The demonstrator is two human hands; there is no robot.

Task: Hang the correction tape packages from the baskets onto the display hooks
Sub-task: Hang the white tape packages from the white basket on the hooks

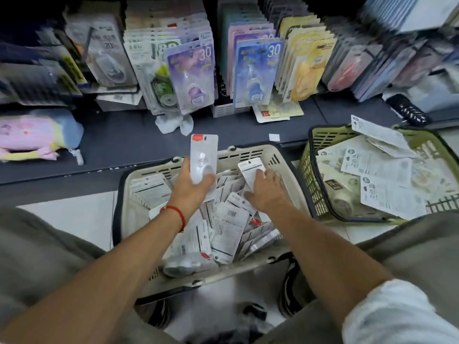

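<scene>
A white package (202, 157) is held upright in the left hand (196, 187), above the far rim of the beige basket (139, 194). Its long axis runs up and away from the basket toward the display, with the red tab and hang hole at the far end. The left grip is clamped round the lower, bulged half of the package, fingers curled about the blister; the top half stands free.

The right hand (265, 189) is lowered into the same basket, just right of the left hand. A second package (252, 171) is pinched under its fingertips, tilted with its card end pointing toward the display. How tightly this grip is closed cannot be told, since the fingers are partly hidden by the card.

The rest of the packages lie loose in the beige basket, mostly face down, and more are heaped in the green basket (313, 175) to its right.

The hanging rows (188, 70) are set beyond the beige basket, across a dark shelf (119, 140). The hooks themselves are hidden by the stock. The left hand is judged nearer to them, and the hole end already leads, so a forward reach is called for.
</scene>
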